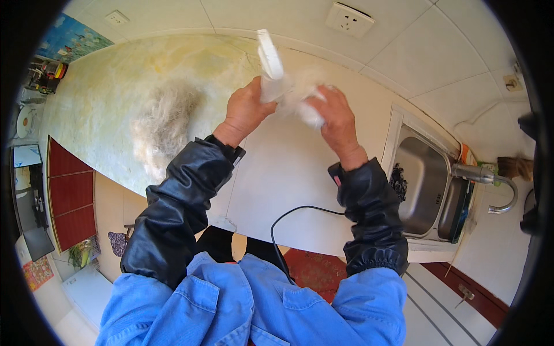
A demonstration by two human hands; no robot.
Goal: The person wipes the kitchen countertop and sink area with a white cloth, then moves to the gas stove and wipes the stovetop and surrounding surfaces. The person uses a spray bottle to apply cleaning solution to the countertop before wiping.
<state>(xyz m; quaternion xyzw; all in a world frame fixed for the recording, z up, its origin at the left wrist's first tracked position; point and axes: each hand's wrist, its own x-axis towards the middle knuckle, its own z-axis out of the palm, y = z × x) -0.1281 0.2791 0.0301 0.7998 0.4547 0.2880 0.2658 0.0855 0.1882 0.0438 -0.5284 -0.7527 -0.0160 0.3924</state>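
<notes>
My left hand [249,108] grips a white plastic-looking tool [270,58], whose pale end sticks up past my fingers toward the wall. Its working side is too blurred to name. Off-white fluffy fibre [309,80] spreads between my two hands, smeared by motion. My right hand [333,114] has its fingers curled on the whitish fluff, and a blurred white patch shows below the fingertips. To the left of my left hand, a loose heap of grey and cream wool-like fibre [166,116] lies on the marbled yellow-green countertop [99,99].
A stainless steel sink [422,173] with a curved faucet [506,190] is at the right, dark crumpled material [398,181] inside it. A black cable [281,216] crosses the counter's front edge. The tiled wall bears a power socket [349,19]. Red cabinet doors [71,190] stand at the left.
</notes>
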